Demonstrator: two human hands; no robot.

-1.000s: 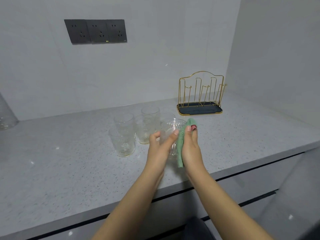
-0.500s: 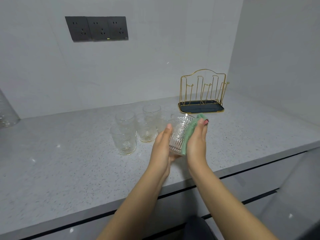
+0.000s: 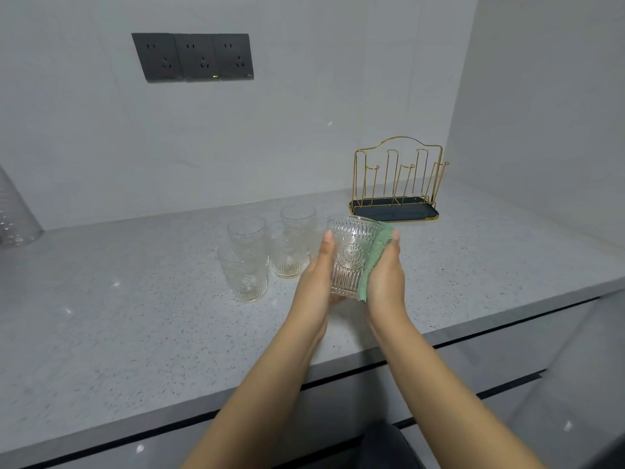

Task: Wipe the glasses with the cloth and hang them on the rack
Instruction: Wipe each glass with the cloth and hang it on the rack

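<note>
I hold a clear embossed glass above the counter, between both hands, rim tilted away from me. My left hand grips its left side and base. My right hand presses a green cloth against its right side. Several more clear glasses stand upright in a cluster on the counter just left of my hands. The gold wire rack with a dark tray base stands at the back right, with nothing on its pegs.
The speckled grey countertop runs left to right, its front edge close to me with drawers below. A corner wall rises right of the rack. A clear ribbed container sits at the far left. Dark wall sockets are above.
The glass has been lifted from among the others and turned in my hands; the cloth now lies along its right side rather than over the rim.
</note>
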